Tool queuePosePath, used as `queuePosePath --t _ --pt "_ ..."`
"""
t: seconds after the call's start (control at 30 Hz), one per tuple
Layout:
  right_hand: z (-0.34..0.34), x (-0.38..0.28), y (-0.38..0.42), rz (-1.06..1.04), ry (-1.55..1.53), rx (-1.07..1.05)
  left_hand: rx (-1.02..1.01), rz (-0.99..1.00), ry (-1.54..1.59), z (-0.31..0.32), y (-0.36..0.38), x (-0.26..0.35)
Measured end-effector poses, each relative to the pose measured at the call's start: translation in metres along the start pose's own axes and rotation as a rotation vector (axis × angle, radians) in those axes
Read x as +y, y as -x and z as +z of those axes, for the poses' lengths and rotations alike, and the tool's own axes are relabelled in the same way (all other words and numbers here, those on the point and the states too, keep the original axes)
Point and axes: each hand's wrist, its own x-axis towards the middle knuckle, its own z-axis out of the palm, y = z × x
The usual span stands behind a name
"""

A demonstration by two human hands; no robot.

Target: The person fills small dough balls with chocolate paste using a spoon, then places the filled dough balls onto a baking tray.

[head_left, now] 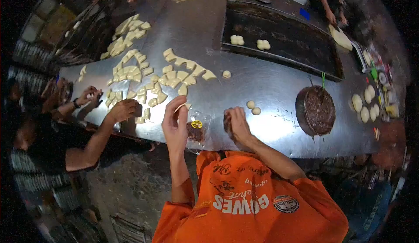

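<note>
My left hand (175, 125) is raised over the table's near edge, its thumb and fingers closed on a small piece of dough (185, 106). Below it lies a clear plastic bag (196, 131) with a yellow label and dark brown contents. My right hand (238, 123) is cupped palm down on the metal table, fingers curled under; whatever lies beneath is hidden. Two round dough balls (253, 107) sit just beyond its fingers, and a single dough ball (226, 74) rests farther out. Cut dough pieces (176, 75) spread out ahead and left of my left hand.
A round pan of brown filling (320, 110) with a green-handled utensil stands right. Behind it, a large black tray (279, 33) holds two dough clusters. Flat dough ovals (365, 103) lie far right. Co-workers' hands (124, 110) work at the left, and others at the far side.
</note>
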Motion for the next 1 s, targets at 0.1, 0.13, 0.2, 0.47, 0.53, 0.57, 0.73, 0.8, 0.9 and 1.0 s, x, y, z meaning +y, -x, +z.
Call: queuePosePath --t 0.1,0.13,0.2,0.47,0.53,0.57,0.73,0.8,0.9,1.0 --pt "-0.017 -0.021 0.022 0.178 -0.179 -0.022 -0.158 0.012 0.009 0.025 -0.022 0.002" --pt "-0.042 -0.029 0.028 0.256 -0.212 -0.024 -0.220 0.053 -0.048 0.030 -0.031 -0.004" --pt "-0.079 -0.034 0.029 0.436 -0.318 -0.035 -0.316 0.078 -0.133 0.044 -0.048 -0.016" --pt "-0.109 -0.019 0.010 0.497 0.121 0.196 -0.690 0.311 -0.553 0.126 -0.135 -0.142" --pt "-0.122 -0.023 -0.001 0.469 0.082 0.280 -0.733 0.347 -0.657 0.140 -0.145 -0.172" --pt "-0.128 -0.026 -0.004 0.442 0.031 0.346 -0.739 0.356 -0.655 0.142 -0.144 -0.167" --pt "-0.158 -0.023 -0.026 0.763 -0.868 0.268 -0.634 -0.281 -0.004 0.152 -0.094 -0.100" --pt "-0.171 -0.032 -0.033 0.746 -1.005 0.311 -0.661 -0.342 0.158 0.157 -0.060 -0.067" --pt "-0.172 -0.031 -0.038 0.657 -1.143 0.397 -0.678 -0.317 0.331 0.162 -0.023 -0.055" --pt "-0.180 -0.029 -0.027 0.733 -1.253 0.289 -0.712 -0.257 0.328 0.170 0.001 -0.046"
